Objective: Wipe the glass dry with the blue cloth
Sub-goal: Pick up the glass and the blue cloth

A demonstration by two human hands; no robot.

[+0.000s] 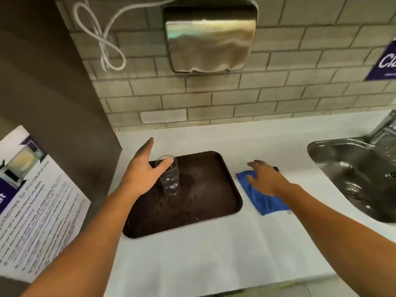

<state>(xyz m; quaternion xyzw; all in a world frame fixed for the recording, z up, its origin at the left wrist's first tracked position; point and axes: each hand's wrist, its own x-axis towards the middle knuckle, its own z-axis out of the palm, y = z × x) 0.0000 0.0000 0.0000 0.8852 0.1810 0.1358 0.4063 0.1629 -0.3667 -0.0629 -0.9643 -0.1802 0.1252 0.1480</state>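
Head view: I note the glass (pixel 170 176) upright on the brown tray (pixel 214 202), my left hand (pixel 143 172) open beside it, thumb at the rim, not gripping. My right hand (pixel 264 179), spread flat, rests on the blue cloth (pixel 265 200) beside the tray, presumably to gather it.

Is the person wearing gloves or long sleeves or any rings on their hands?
No. The left hand and the right hand are both bare, with no gloves. No sleeves show anywhere along either forearm, right down to the picture's edge. I can see no rings, watch or bracelets, though the picture is a little blurry.
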